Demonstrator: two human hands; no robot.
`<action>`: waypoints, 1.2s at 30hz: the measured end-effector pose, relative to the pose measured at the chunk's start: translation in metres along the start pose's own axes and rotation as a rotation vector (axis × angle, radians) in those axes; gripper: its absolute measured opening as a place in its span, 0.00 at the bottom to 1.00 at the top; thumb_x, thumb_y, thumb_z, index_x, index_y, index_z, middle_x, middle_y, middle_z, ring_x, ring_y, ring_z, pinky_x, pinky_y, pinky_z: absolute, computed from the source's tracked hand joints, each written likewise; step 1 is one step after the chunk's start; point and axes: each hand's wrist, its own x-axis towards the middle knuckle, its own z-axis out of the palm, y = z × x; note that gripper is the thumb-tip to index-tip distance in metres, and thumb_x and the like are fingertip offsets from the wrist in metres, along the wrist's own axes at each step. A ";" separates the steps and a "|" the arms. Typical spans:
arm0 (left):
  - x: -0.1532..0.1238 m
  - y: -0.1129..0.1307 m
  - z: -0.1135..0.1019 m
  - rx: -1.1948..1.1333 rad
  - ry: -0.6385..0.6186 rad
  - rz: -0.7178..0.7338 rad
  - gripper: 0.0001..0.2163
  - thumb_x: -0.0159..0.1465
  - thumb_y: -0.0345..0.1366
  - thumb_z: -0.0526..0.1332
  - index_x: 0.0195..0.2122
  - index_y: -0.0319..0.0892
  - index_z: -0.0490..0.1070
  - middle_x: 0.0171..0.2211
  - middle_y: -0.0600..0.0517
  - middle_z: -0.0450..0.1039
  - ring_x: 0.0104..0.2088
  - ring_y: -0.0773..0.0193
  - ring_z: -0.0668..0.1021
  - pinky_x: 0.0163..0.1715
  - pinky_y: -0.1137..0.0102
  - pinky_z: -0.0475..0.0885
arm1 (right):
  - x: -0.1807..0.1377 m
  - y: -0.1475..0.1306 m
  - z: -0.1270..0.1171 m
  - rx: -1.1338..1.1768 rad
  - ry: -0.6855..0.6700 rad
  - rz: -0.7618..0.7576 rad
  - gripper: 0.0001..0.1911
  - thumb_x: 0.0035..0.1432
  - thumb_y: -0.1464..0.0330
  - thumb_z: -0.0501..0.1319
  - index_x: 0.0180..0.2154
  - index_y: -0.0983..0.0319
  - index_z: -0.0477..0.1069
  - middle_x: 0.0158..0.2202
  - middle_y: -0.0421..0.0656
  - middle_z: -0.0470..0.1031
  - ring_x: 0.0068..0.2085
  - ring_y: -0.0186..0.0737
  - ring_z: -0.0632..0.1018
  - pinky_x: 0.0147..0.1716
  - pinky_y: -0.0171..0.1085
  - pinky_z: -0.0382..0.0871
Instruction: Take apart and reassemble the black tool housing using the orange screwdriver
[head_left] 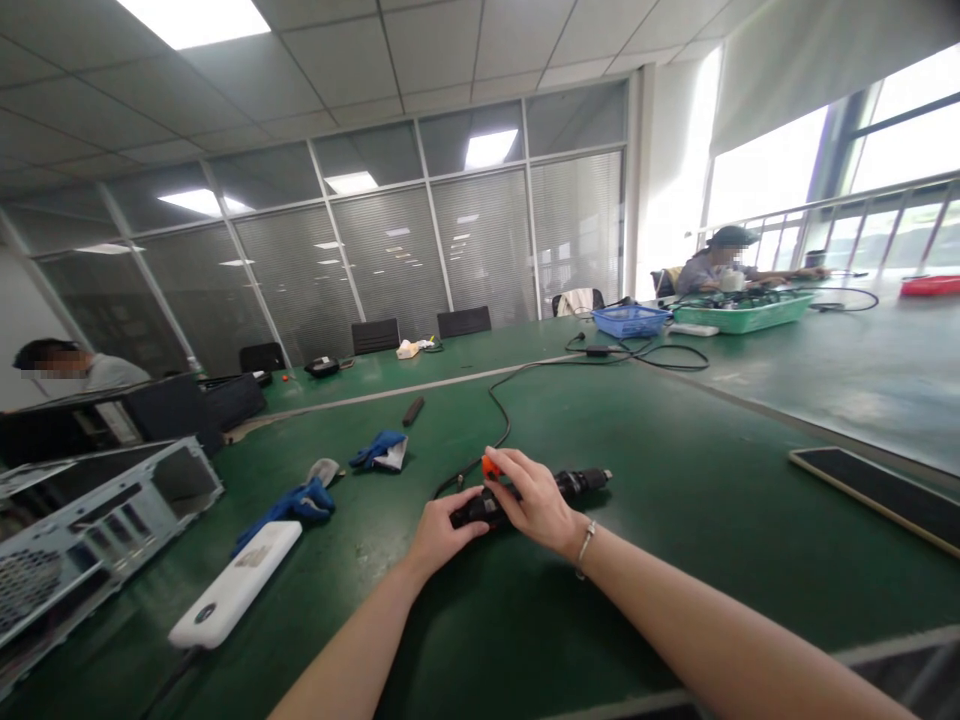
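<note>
A black corded electric screwdriver (577, 484) lies on the green table (675, 500), its bit end pointing right. My right hand (534, 500) is wrapped over its middle, fingers by an orange part (490, 465). My left hand (442, 530) grips the tool's left end, where the black cable (499, 410) leaves it and runs away across the table.
An open computer case (90, 530) stands at the left, with a white device (236, 583), blue gloves (289, 505) and a blue cloth (381, 450) beside it. A dark phone (877, 490) lies at the right. Baskets (630, 320) and two seated people are farther off.
</note>
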 end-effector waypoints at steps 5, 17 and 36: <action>-0.001 0.001 -0.001 0.017 -0.013 0.012 0.25 0.54 0.37 0.69 0.54 0.46 0.72 0.50 0.51 0.76 0.48 0.53 0.78 0.51 0.64 0.70 | 0.002 -0.003 -0.001 -0.014 -0.002 0.018 0.27 0.64 0.72 0.54 0.63 0.58 0.52 0.46 0.50 0.72 0.43 0.43 0.76 0.40 0.42 0.74; -0.001 0.002 -0.001 0.041 -0.023 0.006 0.25 0.54 0.38 0.69 0.54 0.46 0.71 0.50 0.51 0.76 0.48 0.53 0.78 0.51 0.64 0.70 | 0.001 -0.003 -0.001 -0.042 -0.016 0.019 0.28 0.64 0.72 0.54 0.63 0.57 0.51 0.45 0.48 0.72 0.43 0.43 0.76 0.40 0.41 0.74; 0.002 0.003 -0.006 0.047 -0.067 0.000 0.25 0.55 0.39 0.68 0.55 0.47 0.71 0.50 0.50 0.76 0.48 0.52 0.78 0.50 0.64 0.70 | 0.012 -0.008 -0.002 0.057 -0.073 0.145 0.29 0.64 0.73 0.52 0.65 0.56 0.50 0.44 0.48 0.71 0.42 0.42 0.75 0.41 0.40 0.74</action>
